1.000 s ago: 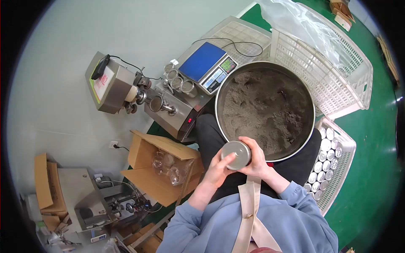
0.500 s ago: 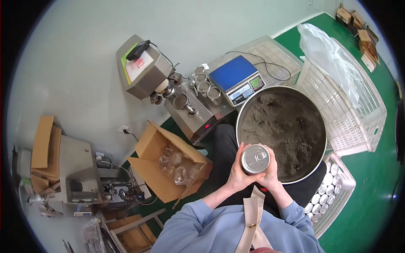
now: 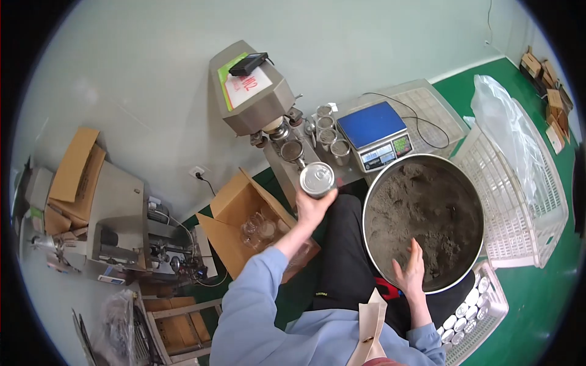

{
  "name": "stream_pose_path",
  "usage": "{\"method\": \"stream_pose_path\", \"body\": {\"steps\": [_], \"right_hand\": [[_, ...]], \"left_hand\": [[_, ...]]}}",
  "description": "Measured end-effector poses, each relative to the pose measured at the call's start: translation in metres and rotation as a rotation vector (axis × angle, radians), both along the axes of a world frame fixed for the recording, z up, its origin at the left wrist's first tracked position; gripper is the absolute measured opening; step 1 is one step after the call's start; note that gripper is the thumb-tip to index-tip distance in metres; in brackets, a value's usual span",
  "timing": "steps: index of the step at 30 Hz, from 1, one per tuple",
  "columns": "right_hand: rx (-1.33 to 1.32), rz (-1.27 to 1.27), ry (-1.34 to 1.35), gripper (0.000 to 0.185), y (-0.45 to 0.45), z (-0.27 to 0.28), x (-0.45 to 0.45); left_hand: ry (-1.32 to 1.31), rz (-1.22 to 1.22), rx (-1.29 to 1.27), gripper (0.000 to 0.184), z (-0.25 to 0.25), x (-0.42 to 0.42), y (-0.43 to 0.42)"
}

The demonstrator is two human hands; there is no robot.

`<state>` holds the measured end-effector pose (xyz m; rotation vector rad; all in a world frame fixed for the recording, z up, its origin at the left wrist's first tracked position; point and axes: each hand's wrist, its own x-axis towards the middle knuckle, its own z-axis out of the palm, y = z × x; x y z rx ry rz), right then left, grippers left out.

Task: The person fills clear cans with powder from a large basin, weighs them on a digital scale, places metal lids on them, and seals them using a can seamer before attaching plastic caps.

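Note:
A can with a silver pull-tab lid (image 3: 317,179) is in my left hand (image 3: 312,206), lid facing up, beside the metal base of the sealing machine (image 3: 251,91). My right hand (image 3: 411,268) has its fingers apart and holds nothing, over the near edge of a large round metal basin (image 3: 367,241). Grey-brown powder (image 3: 406,210) lies in the basin. Several filled clear cans (image 3: 340,150) stand between the machine and a scale with a blue plate (image 3: 373,124).
An open cardboard box (image 3: 235,201) with clear plastic containers stands left of my legs. White plastic baskets (image 3: 500,189) are at the right, and another (image 3: 497,305) below them holds lidded cans. More machinery (image 3: 122,213) stands at the far left.
Both hands were on the can. The left has carried it left to the machine, while the right has let go and opened near the basin. The view has shifted too.

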<state>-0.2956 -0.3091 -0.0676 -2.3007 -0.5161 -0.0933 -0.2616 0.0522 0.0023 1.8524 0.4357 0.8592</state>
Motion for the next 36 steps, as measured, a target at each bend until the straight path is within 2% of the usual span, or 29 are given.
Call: {"method": "stream_pose_path", "body": {"steps": [2, 8, 15, 21, 25, 31, 36], "right_hand": [[-0.029, -0.052, 0.054, 0.088, -0.015, -0.021, -0.006], [-0.14, -0.12, 0.134, 0.077, -0.025, -0.069, -0.03], [-0.157, -0.165, 0.085, 0.058, -0.02, -0.068, -0.027], [-0.166, -0.189, 0.098, 0.048, -0.012, -0.054, -0.025], [-0.143, -0.189, 0.167, 0.047, -0.016, -0.07, -0.024], [-0.125, -0.191, 0.213, 0.046, -0.017, -0.068, -0.023], [-0.109, -0.179, 0.213, 0.046, -0.02, -0.068, -0.024]], "left_hand": [[0.007, 0.075, 0.083, 0.082, -0.014, 0.019, 0.037], [0.127, 0.244, 0.083, 0.079, -0.039, 0.059, 0.1], [0.064, 0.348, 0.048, 0.075, -0.054, 0.09, 0.126], [0.061, 0.417, 0.001, 0.086, -0.058, 0.118, 0.154], [0.045, 0.431, -0.03, 0.093, -0.055, 0.131, 0.166], [0.179, 0.389, -0.07, 0.093, -0.042, 0.125, 0.166], [0.184, 0.406, -0.003, 0.099, -0.05, 0.125, 0.168]]}}
